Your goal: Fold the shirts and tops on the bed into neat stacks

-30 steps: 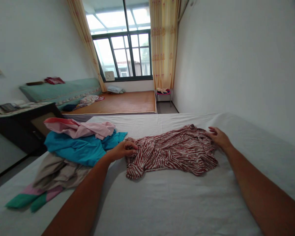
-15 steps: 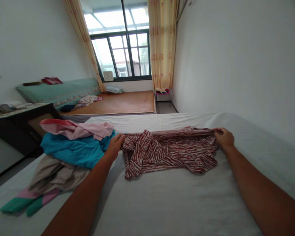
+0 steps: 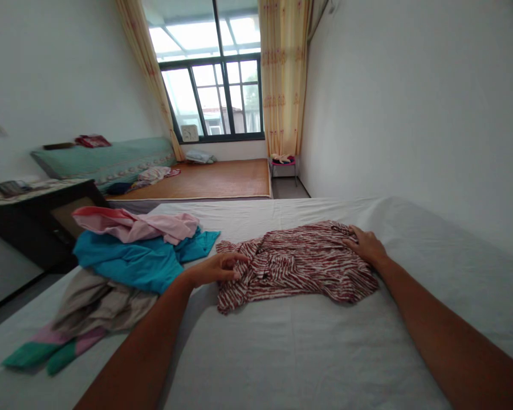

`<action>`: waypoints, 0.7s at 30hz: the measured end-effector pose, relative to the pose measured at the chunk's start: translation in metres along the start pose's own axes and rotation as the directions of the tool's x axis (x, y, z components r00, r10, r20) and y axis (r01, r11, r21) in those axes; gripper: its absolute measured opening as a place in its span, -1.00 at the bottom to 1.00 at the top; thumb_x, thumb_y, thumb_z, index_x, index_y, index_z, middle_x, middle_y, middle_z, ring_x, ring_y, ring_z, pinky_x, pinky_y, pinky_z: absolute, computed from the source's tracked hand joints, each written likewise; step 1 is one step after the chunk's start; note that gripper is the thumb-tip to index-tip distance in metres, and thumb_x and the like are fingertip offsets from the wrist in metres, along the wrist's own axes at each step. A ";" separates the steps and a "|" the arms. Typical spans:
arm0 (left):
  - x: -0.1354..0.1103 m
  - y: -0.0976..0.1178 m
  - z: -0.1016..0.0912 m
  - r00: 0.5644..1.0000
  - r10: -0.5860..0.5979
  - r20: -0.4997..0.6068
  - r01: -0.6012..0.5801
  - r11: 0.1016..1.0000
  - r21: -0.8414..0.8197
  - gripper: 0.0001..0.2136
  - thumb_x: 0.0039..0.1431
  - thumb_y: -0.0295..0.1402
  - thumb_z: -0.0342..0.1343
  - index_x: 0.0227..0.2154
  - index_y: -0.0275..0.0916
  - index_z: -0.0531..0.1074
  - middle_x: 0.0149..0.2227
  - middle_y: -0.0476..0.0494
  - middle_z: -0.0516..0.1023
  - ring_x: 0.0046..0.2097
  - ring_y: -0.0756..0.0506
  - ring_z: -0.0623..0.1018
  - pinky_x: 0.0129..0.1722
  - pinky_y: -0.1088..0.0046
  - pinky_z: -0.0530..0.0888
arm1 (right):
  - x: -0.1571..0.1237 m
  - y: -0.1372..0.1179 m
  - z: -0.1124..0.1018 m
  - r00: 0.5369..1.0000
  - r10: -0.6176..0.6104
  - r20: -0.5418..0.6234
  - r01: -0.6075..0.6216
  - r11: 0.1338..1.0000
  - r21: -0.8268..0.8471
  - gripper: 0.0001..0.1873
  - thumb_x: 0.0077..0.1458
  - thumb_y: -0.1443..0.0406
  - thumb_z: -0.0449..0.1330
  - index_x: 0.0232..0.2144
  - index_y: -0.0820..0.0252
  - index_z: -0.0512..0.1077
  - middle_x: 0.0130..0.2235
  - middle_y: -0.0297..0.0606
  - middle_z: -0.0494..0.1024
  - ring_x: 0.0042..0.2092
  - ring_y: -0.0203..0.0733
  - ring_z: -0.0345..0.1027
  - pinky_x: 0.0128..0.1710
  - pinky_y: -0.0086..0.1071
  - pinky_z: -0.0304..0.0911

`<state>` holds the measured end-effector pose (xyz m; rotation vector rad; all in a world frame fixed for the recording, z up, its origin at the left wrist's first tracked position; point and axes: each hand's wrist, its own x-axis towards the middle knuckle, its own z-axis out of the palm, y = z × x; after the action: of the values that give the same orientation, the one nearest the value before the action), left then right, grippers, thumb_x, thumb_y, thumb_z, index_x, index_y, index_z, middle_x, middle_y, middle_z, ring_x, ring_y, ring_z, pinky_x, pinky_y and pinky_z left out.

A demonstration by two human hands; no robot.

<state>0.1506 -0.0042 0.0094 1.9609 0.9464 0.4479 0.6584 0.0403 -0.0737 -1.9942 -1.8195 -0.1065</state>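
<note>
Fingers (image 3: pixel 235 258) of the left hand (image 3: pixel 216 269) are held apart from the thumb, curled at the left end of the striped garment (image 3: pixel 312 250); no cloth is seen clamped between them. Right hand (image 3: pixel 367 246) is laid on the far right corner, thumb and forefinger on the fabric; whether a fold is pinched can't be told. Garment is spread crosswise on the white sheet (image 3: pixel 299 353), between both hands, left end rumpled, right part flatter. Likely failure modes: creases could be trapped at the left end if the layers there aren't separated first; the edge could be dragged askew if one side is pulled harder; thin-looking cloth could be bunched under the right palm; the sheet could be rucked up if pressed on too hard. Clearance on the left is tight: a blue garment (image 3: pixel 128 256) is heaped just beside, its corner pointing at the striped one, so it could be snagged by the left hand. Pink cloth (image 3: pixel 154 226) is piled on the blue; a grey-brown garment (image 3: pixel 105 302) lies nearer, partly hidden by the left forearm, with green-and-pink ends (image 3: pixel 62 356) poking out. Dark cabinet (image 3: pixel 38 222) is set further left, matted bed (image 3: pixel 226 177) beyond. Right side is bounded by a plain wall (image 3: pixel 410 114), well apart from the cloth.
</note>
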 end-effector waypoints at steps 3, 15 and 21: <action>0.002 -0.005 -0.001 0.998 -0.041 0.053 0.035 0.994 0.108 -0.35 0.01 -0.17 0.24 0.16 -0.27 0.26 -0.50 0.12 0.21 -0.46 0.07 0.25 -0.53 0.62 0.14 | 0.001 0.002 -0.003 0.999 -0.036 0.011 0.035 0.998 0.053 -0.48 0.14 0.12 0.06 0.10 0.23 0.31 -0.06 -0.08 0.54 -0.05 0.01 0.39 -0.02 -0.20 0.23; 0.022 -0.044 -0.015 0.627 -0.024 -0.779 -0.017 0.999 -0.044 -0.64 0.01 -0.11 0.06 -0.30 -0.32 0.49 -0.37 -0.10 0.54 -0.29 -0.10 0.50 -0.28 0.42 0.42 | 0.012 -0.025 -0.029 0.975 0.005 0.224 0.030 0.988 -0.153 -0.71 0.09 0.26 0.09 -0.15 0.12 0.50 -0.14 -0.12 0.56 -0.12 -0.04 0.43 -0.15 -0.27 0.26; 0.017 -0.042 -0.005 0.815 -0.028 -0.578 0.124 0.984 0.128 -0.54 0.00 -0.13 0.14 -0.07 -0.32 0.44 -0.14 -0.22 0.56 -0.10 -0.20 0.53 -0.08 0.30 0.44 | 0.027 -0.043 -0.027 0.977 -0.056 0.208 0.100 0.972 -0.211 -0.64 0.09 0.25 0.12 -0.04 0.12 0.46 -0.04 -0.04 0.49 -0.06 -0.03 0.40 -0.14 -0.27 0.26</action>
<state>0.1401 0.0251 -0.0245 1.9508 1.4759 0.9836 0.6266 0.0574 -0.0291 -2.1499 -2.0952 -0.1408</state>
